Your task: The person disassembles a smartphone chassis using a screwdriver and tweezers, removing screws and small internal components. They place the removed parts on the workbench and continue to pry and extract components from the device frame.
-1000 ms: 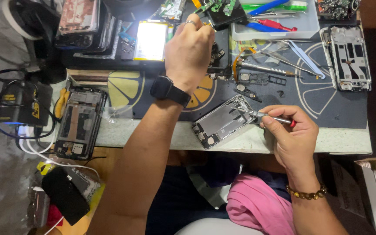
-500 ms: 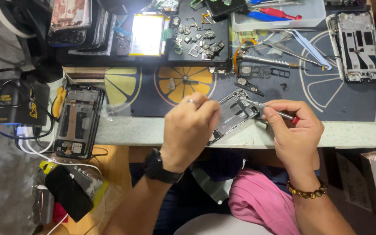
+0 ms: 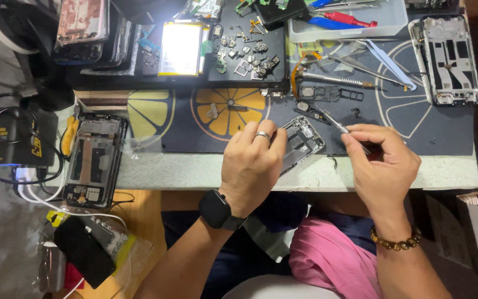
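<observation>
Head view: the left hand (image 3: 252,166) is pressing, fingers curled, on the opened phone frame (image 3: 301,142), steadying it at the edge of the dark work mat (image 3: 195,130). The right hand (image 3: 382,166) is pinching fine tweezers (image 3: 334,122) (tips angling toward the frame's upper corner).

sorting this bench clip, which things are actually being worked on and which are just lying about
In hand:
left hand steadying the opened phone frame
right hand gripping thin metal tweezers

Lying about:
second phone frame
white phone frame
battery
tool tray
</observation>
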